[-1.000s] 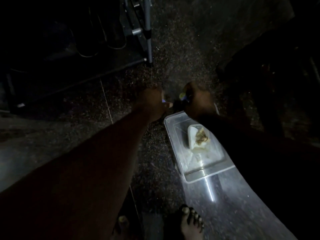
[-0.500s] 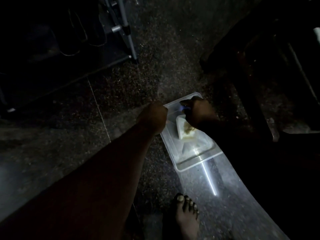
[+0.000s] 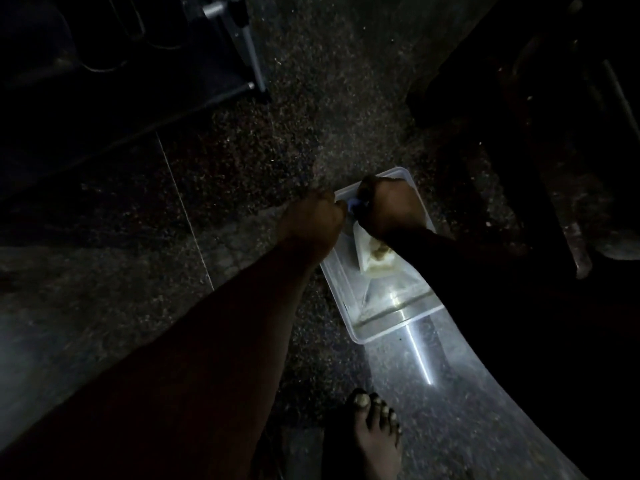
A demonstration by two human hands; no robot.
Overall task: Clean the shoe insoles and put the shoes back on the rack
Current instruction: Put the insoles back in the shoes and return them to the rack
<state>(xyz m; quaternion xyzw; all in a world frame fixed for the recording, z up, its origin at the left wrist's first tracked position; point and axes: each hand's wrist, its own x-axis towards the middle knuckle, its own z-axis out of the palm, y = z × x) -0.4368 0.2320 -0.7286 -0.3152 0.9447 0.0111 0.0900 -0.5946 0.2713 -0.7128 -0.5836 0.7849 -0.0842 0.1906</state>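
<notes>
Hands have come back over the tub's [image 3: 394, 325] far end. The left hand [image 3: 311, 221] and right hand [image 3: 393, 209] both curl on a small blue thing [image 3: 354, 204], too dark to name. Guessing wetting before scrubbing; next, dip straight down. Shoes [image 3: 104, 39] dim on rack [image 3: 250, 57], 11 o'clock.

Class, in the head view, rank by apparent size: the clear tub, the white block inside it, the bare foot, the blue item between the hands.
1. clear tub
2. bare foot, nearer the camera
3. white block
4. blue item, mostly hidden
</notes>
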